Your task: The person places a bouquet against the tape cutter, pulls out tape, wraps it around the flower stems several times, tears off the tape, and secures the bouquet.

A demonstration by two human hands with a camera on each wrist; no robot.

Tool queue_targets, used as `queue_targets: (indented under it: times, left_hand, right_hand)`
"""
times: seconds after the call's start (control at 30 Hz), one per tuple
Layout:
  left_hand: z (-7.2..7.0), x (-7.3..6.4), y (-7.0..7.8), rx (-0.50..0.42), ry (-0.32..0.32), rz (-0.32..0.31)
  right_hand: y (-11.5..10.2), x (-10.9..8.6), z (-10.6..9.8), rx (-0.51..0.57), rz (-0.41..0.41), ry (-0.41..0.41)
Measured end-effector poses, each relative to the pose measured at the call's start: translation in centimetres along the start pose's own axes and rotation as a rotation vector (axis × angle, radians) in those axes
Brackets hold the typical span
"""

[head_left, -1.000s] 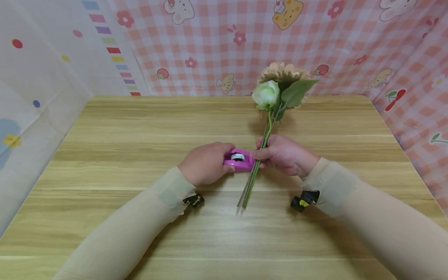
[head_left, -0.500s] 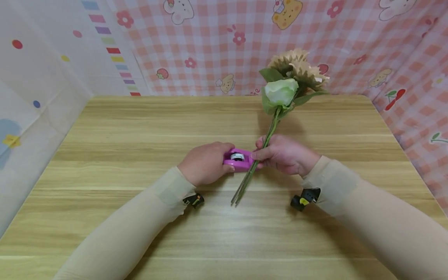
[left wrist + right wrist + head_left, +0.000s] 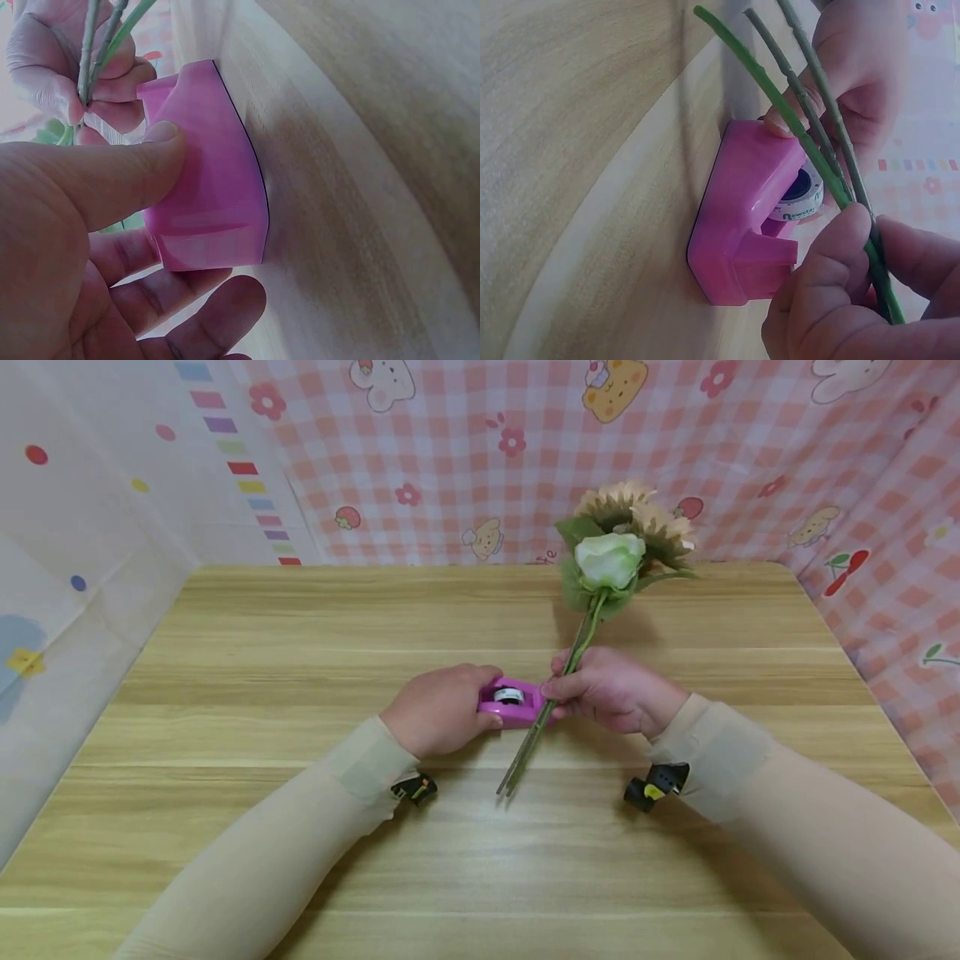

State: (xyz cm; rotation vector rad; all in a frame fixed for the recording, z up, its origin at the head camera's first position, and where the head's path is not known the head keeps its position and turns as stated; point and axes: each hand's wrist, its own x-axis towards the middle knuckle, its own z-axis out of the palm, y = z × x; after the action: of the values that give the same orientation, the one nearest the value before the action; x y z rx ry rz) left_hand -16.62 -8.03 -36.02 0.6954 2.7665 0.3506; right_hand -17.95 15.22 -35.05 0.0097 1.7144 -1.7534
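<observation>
The left hand grips a pink tape dispenser, its thumb pressed along the near side and its other fingers round the back end and far side. The dispenser stands upright on the wooden table, reaching from the left fingers toward the right ones. A white tape roll sits inside it, just ahead of the left fingertips.

The right hand pinches three flower stems between thumb and fingers, just beside the dispenser's cutter end; whether those fingers touch it cannot be told. Below the right fingers the bare stem ends slant toward the person and to the left, crossing over that end. Beyond the right fingers are a white-green flower, peach flowers behind it and green leaves. Farther past both hands' fingers hangs a pink checked cloth.
</observation>
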Motion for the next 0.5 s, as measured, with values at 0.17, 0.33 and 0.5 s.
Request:
queue_targets:
  times: [0.17,0.33,0.5]
  left_hand:
    - [-0.07,-0.03,0.03,0.000,-0.004,0.000]
    - [-0.09,-0.06,0.04,-0.002,-0.006,-0.002]
    - [-0.10,-0.06,0.08,0.000,-0.009,-0.006]
  right_hand:
    - [-0.01,-0.05,0.11,-0.003,-0.007,0.005]
    - [-0.07,0.01,0.15,0.001,0.007,0.005]
    - [-0.15,0.07,0.06,0.035,0.016,-0.007]
